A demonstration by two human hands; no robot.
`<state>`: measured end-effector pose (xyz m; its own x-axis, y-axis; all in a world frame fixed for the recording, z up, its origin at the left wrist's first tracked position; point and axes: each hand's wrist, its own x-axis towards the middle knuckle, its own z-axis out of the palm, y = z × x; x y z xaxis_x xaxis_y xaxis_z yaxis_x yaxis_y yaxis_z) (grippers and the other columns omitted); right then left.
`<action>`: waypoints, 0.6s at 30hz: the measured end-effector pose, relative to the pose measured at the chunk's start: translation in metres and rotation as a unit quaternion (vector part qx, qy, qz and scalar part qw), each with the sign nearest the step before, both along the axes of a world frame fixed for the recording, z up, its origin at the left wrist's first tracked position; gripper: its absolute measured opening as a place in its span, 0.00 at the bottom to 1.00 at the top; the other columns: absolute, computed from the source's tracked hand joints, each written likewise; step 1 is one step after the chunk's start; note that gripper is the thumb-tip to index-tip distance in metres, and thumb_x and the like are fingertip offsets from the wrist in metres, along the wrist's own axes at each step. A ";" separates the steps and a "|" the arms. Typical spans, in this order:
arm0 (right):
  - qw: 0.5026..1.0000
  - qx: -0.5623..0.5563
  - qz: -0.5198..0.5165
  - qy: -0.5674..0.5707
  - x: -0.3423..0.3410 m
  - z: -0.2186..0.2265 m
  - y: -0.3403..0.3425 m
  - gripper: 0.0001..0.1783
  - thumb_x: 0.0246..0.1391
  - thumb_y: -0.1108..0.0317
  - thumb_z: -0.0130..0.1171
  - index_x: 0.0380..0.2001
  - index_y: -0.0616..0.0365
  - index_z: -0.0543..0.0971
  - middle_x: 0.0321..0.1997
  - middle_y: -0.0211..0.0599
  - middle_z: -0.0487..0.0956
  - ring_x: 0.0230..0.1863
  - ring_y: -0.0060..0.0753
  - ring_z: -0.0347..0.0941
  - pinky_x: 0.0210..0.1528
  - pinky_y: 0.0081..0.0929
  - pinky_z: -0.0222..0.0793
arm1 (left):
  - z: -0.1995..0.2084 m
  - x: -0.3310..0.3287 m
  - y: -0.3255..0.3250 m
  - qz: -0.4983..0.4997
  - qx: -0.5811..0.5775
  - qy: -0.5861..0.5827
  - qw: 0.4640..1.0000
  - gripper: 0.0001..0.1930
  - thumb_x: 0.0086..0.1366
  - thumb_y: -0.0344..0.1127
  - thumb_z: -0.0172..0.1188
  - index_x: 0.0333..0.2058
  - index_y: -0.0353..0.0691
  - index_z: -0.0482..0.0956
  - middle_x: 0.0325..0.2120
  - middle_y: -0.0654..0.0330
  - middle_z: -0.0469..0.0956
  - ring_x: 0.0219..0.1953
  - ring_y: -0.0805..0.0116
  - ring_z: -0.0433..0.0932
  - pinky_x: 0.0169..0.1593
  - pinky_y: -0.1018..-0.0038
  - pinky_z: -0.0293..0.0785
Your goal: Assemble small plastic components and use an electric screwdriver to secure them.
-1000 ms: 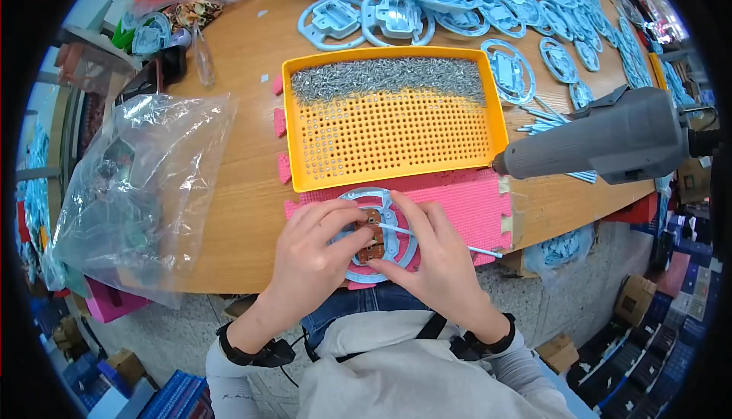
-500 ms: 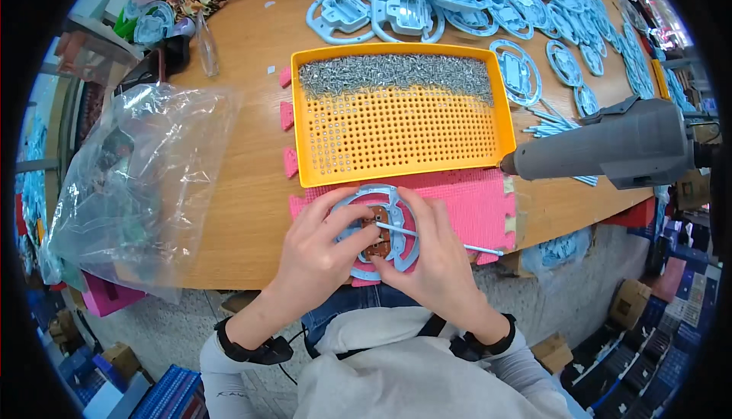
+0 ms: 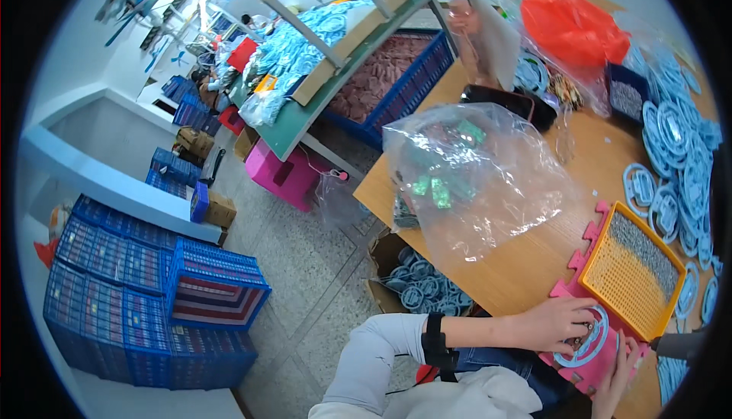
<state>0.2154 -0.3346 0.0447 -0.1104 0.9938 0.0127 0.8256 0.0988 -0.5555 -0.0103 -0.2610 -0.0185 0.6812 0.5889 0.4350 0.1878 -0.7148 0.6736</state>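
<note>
A round light-blue plastic frame with a small brown circuit board inside it lies over the pink foam mat at the lower right. My left hand grips this frame, its fingers curled over the board and the left rim. Just right of the frame is my right hand, fingers stretched out and slightly apart, with nothing visible in them. Beyond both hands stands the yellow perforated tray, holding many small silver screws. A grey electric screwdriver reaches in beside the tray's near corner.
Light-blue frames pile along the table's right side. A clear plastic bag with green boards covers the left part. A carton of blue parts, a pink stool and stacked blue crates stand on the floor.
The view has swung far to the left, so the work now sits at the lower right. My right hand has come off the frame's rim; my left hand stays on the frame.
</note>
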 end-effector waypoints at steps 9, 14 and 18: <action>0.997 0.035 0.008 -0.066 0.015 -0.005 -0.010 0.10 0.56 0.71 0.53 0.37 0.61 0.80 0.39 0.56 0.74 0.47 0.58 0.65 0.51 0.48 0.61 | 0.001 0.003 -0.013 0.029 -0.111 -0.025 0.993 0.17 0.52 0.38 0.65 0.38 0.38 0.74 0.48 0.56 0.69 0.61 0.46 0.62 0.50 0.61 0.74; 0.997 0.013 -0.057 0.044 0.015 -0.028 -0.019 0.10 0.50 0.80 0.55 0.38 0.65 0.78 0.28 0.43 0.69 0.32 0.41 0.69 0.35 0.30 0.64 | 0.000 0.003 -0.015 0.052 -0.143 -0.057 0.987 0.19 0.53 0.40 0.66 0.43 0.42 0.76 0.51 0.58 0.71 0.58 0.49 0.67 0.52 0.61 0.72; 0.993 -0.040 -0.047 0.100 -0.001 -0.014 -0.008 0.12 0.50 0.82 0.54 0.40 0.64 0.78 0.32 0.46 0.72 0.35 0.45 0.71 0.37 0.31 0.67 | 0.005 -0.001 -0.010 0.056 -0.104 -0.028 0.993 0.19 0.53 0.39 0.66 0.42 0.40 0.76 0.49 0.55 0.71 0.57 0.50 0.67 0.53 0.62 0.70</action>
<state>0.2145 -0.3425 0.0308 -0.0204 0.9983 -0.0554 0.7021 -0.0252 -0.7116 -0.0112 -0.2707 -0.0130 0.5843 0.7408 0.3313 0.2159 -0.5355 0.8165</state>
